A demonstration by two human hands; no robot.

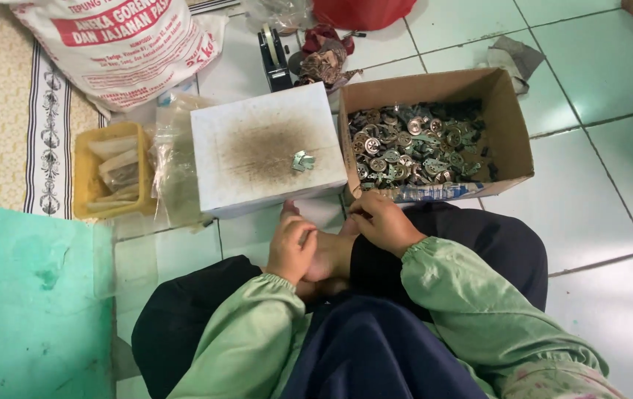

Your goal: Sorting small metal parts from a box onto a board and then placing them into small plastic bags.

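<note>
- Lower centre of the frame: your left hand (291,250) rests curled on your bare foot (329,255), fingers loosely closed and holding nothing visible.
- Just right of it, your right hand (381,222) lies knuckles up, fingers bent inward. Whether they pinch anything cannot be told.
- Directly above both hands stands the white block (266,148), its top stained dark.
- On that top, toward its right side, lies the small metal piece (302,161). It is up-frame of your fingers and slightly nearer your left hand. Its long axis cannot be read.
- Right of the block, the cardboard box (510,122) holds many metal parts (412,148).
- Upper left: yellow tray (84,174), printed sack (121,44).
</note>
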